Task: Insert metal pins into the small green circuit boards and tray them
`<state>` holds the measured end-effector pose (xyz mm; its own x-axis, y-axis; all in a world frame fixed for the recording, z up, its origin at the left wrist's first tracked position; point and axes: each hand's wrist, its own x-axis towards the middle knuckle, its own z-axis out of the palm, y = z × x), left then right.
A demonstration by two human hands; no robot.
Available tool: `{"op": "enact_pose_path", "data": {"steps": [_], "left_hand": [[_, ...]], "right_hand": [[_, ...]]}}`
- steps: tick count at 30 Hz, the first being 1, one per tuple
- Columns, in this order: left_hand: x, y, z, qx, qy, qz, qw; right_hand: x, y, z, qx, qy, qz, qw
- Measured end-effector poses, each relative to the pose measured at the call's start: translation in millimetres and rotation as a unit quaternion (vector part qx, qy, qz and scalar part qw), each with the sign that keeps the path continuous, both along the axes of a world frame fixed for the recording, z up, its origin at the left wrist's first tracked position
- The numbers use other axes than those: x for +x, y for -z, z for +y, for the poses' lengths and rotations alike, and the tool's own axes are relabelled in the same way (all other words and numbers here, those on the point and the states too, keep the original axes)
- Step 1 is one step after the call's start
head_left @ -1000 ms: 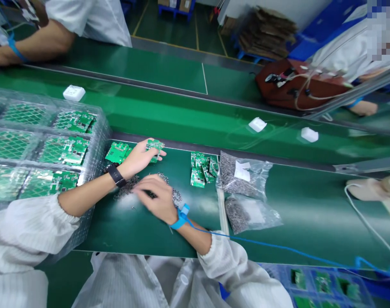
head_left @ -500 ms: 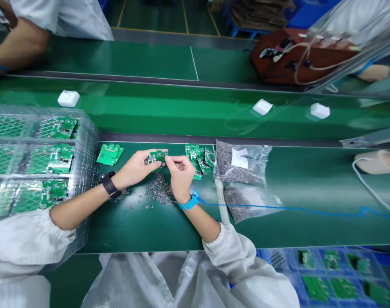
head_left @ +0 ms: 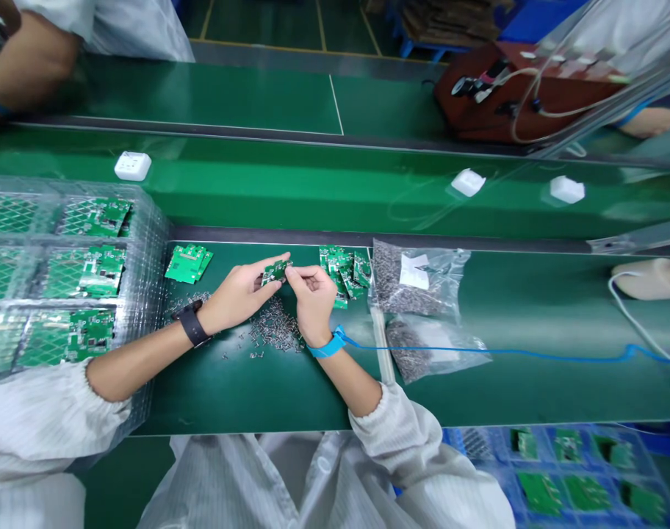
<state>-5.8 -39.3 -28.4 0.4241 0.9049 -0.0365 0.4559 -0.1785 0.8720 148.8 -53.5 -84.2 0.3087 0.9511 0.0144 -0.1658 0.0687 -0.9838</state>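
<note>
While the left hand point(head_left: 236, 294), half closed, grips a board point(head_left: 276, 271) between thumb and fingers, the right hand point(head_left: 314, 301) pinches thumb and fingertips together at its right end; whether they hold a small part, I cannot tell. The board is tilted, just beyond the pile point(head_left: 274, 327) of tiny metal parts.

Left of the pile, past the left wrist, the clear tray point(head_left: 148, 242) has boards in several compartments over a green lattice. Right of the pile are two clear bags point(head_left: 387, 283) of small parts, each with white paper. Well to its lower right, the blue tray point(head_left: 527, 464) has boards in its compartments.

A few boards overlap in a cluster point(head_left: 339, 272) beyond the pile, beside the bags; others form a stack point(head_left: 186, 264) near the clear tray. Bare table point(head_left: 230, 404) runs from the pile to the near edge.

Farther out, past the green divider point(head_left: 291, 184), are a brown case point(head_left: 478, 110) and a person's arm point(head_left: 29, 62).
</note>
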Motion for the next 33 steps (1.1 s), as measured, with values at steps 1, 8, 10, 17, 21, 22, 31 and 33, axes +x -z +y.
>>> {"op": "enact_pose_path", "data": {"steps": [1, 8, 10, 17, 21, 22, 31, 33], "left_hand": [[-0.1, -0.3, -0.5, 0.005, 0.002, 0.005, 1.0], [-0.8, -5.4, -0.9, 0.039, 0.04, 0.039, 0.998], [-1.6, -7.0, 0.3, 0.051, 0.051, 0.042, 0.997], [-4.9, -8.8, 3.2, 0.055, 0.07, 0.054, 0.995], [-0.1, -6.5, 4.5, 0.031, 0.034, 0.058, 0.997], [1.5, -6.0, 5.0, 0.021, 0.017, 0.053, 0.998], [-17.5, -10.3, 20.9, 0.017, -0.024, 0.189, 0.982], [-29.4, -11.2, 24.5, 0.08, -0.026, 0.344, 0.935]], "right_hand": [[0.9, 0.2, 0.2, 0.001, -0.003, 0.002, 1.0], [7.2, 2.0, 1.5, 0.007, -0.028, -0.003, 1.0], [8.6, 2.1, 2.3, 0.008, -0.037, -0.003, 0.999], [13.5, 0.5, 4.6, 0.017, -0.078, 0.015, 0.997], [13.3, -2.0, 4.6, 0.03, -0.077, 0.004, 0.997], [13.1, -2.9, 4.9, 0.035, -0.072, 0.004, 0.997], [61.7, -6.6, 29.6, 0.091, -0.09, -0.312, 0.941], [78.8, -4.3, 38.9, 0.093, -0.077, -0.414, 0.902]]}}
